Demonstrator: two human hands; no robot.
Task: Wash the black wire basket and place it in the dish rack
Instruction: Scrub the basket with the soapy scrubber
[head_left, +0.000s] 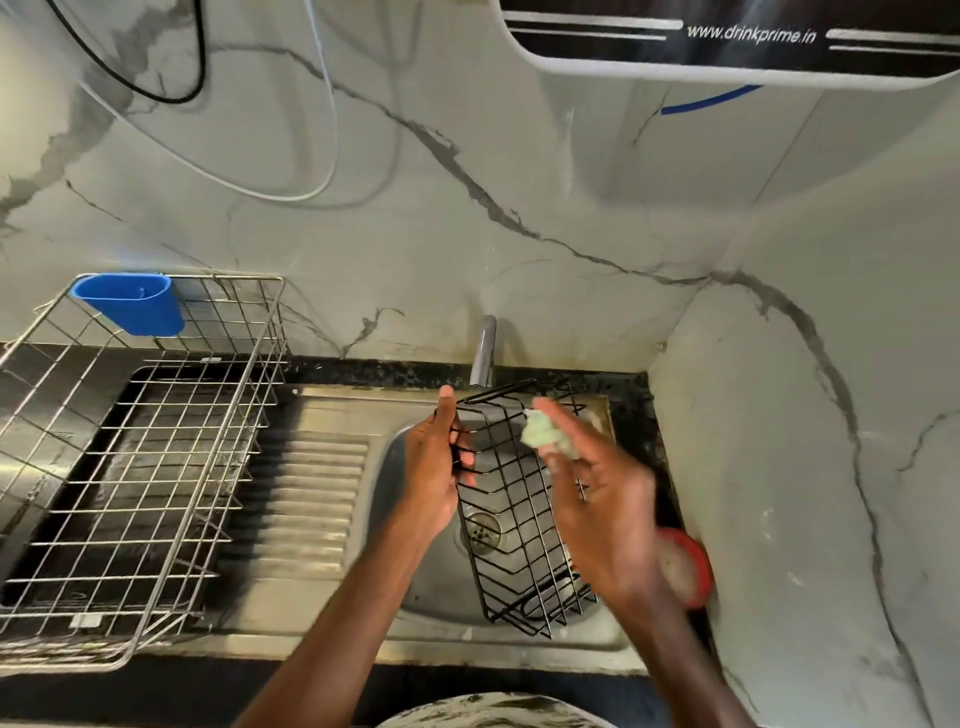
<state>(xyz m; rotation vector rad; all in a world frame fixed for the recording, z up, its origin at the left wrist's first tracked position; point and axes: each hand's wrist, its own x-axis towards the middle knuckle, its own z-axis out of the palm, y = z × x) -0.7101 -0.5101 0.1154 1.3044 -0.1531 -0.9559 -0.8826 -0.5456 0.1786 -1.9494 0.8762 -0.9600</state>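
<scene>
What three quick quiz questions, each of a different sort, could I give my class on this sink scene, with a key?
1. True or false: the black wire basket already sits in the dish rack.
2. What does the right hand hold? A) a green sponge B) a spoon C) a plate
3. Fill in: the ___ hand grips the basket's rim above the sink.

Key: 1 false, it is held over the sink. 2 A. 3 left hand.
</scene>
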